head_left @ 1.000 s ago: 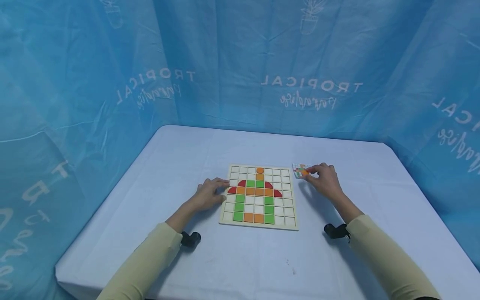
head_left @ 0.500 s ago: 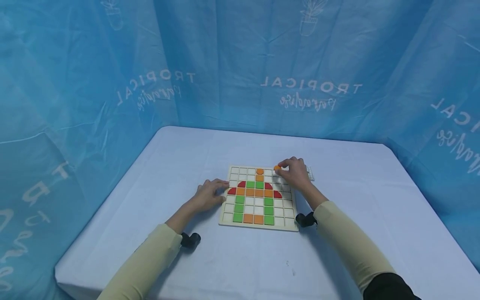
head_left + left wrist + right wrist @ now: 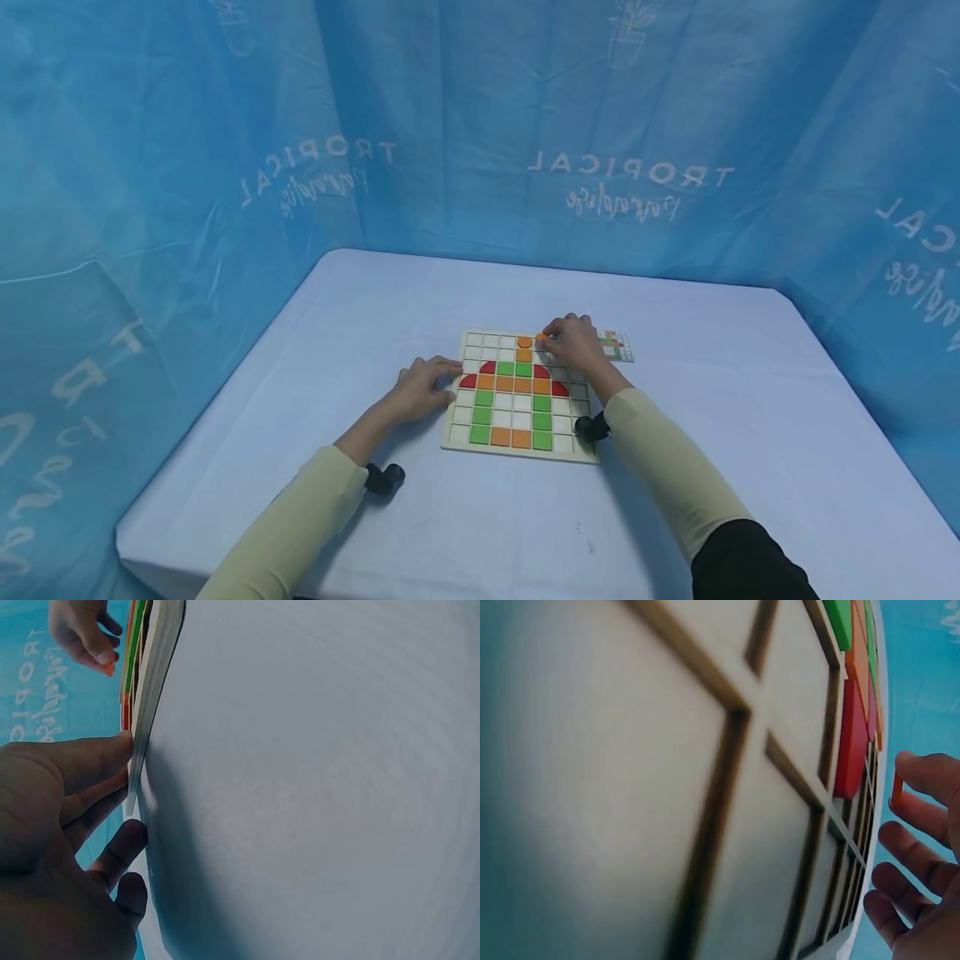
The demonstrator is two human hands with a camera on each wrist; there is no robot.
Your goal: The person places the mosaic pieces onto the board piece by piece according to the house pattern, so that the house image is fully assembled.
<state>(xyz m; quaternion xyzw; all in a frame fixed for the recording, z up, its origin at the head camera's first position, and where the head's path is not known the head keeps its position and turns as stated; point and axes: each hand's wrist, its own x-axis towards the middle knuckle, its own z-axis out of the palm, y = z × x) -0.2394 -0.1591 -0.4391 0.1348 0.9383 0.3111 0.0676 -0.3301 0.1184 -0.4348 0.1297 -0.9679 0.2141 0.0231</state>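
Note:
A wooden grid board [image 3: 577,446] lies on the table, with green, orange and red tiles set in its cells. My left hand [image 3: 420,390] rests at the board's left edge; its thumb touches the edge in the left wrist view. Over the board's top rows, my right hand [image 3: 573,342] pinches an orange disc [image 3: 898,784] between thumb and index finger. Beside that disc, another orange disc [image 3: 524,342] sits in the top row, above an orange square tile [image 3: 523,356]. Part of the board's upper right is hidden by my right hand.
A small pattern card [image 3: 617,345] lies right of the board, partly behind my right hand. A white cloth [image 3: 487,525] covers the table, and blue printed curtains [image 3: 480,125] hang around its far side and flanks. Black wrist cameras [image 3: 386,481] hang below both wrists.
My right hand has moved left from the pattern card to the board's top rows, carrying the orange disc. My left hand has stayed at the board's left edge.

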